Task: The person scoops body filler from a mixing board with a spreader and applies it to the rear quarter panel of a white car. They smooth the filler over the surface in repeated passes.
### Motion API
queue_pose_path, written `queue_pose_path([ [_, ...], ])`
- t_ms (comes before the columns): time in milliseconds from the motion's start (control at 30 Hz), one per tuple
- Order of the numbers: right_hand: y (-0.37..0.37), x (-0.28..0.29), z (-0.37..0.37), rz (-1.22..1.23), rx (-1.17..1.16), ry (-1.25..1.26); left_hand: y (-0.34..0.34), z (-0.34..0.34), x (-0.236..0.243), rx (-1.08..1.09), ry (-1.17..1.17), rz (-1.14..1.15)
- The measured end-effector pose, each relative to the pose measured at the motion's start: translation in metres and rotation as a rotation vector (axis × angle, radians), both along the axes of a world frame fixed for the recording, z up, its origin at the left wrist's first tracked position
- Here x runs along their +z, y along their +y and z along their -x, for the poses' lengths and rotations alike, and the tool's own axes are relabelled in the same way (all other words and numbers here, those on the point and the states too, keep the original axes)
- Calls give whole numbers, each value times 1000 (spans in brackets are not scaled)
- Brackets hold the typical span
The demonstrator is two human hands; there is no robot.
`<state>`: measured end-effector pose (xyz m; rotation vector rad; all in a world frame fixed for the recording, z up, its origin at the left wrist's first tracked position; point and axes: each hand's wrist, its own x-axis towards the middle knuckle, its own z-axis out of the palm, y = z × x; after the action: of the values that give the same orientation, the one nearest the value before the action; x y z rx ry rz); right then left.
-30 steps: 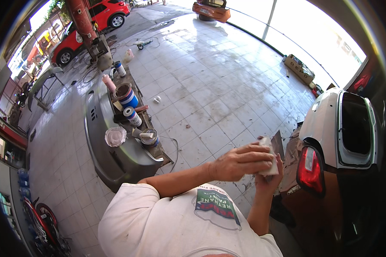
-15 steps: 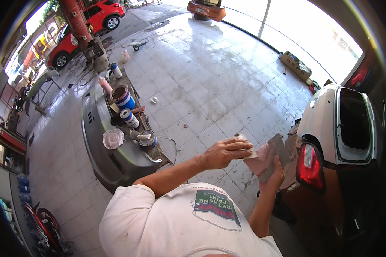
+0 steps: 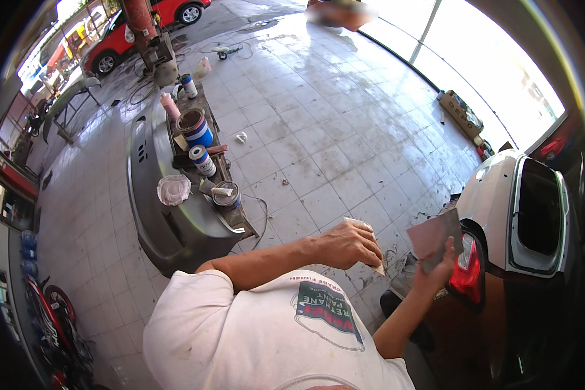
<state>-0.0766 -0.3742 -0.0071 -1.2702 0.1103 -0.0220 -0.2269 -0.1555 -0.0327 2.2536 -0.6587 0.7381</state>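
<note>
My left hand [image 3: 348, 246] is closed on a thin pale spreader [image 3: 359, 223], its fingers curled over it and hiding part of it. To its right, my right hand [image 3: 441, 263] grips a flat grey board [image 3: 454, 227] whose face carries a smooth patch of pink paste [image 3: 424, 239]. A gap separates the spreader from the board. The board is in front of the red tail light [image 3: 467, 285] of a car with a white tailgate [image 3: 491, 205]; whether they touch I cannot tell.
A grey bumper [image 3: 156, 214] lies along a low bench on my left with several cans [image 3: 195, 133], a pink bottle [image 3: 170, 107] and a crumpled pale container [image 3: 173, 190]. Beyond stand a red post [image 3: 138, 23], a red car [image 3: 104, 45] and a cardboard box [image 3: 459, 116]. A motorbike [image 3: 52, 325] is lower left.
The board has swung right and shows its pink-coated face. My left hand has moved down and away from it with the spreader, after being against it a second ago.
</note>
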Motion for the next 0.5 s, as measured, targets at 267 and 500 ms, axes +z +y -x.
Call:
queue_pose_path([
  [267,-8,-6,26,-988,834,338,-35,-4,92,-112,-374,342],
  [500,-24,-27,47,-570,558,-31,22,-21,-71,215,93,150],
])
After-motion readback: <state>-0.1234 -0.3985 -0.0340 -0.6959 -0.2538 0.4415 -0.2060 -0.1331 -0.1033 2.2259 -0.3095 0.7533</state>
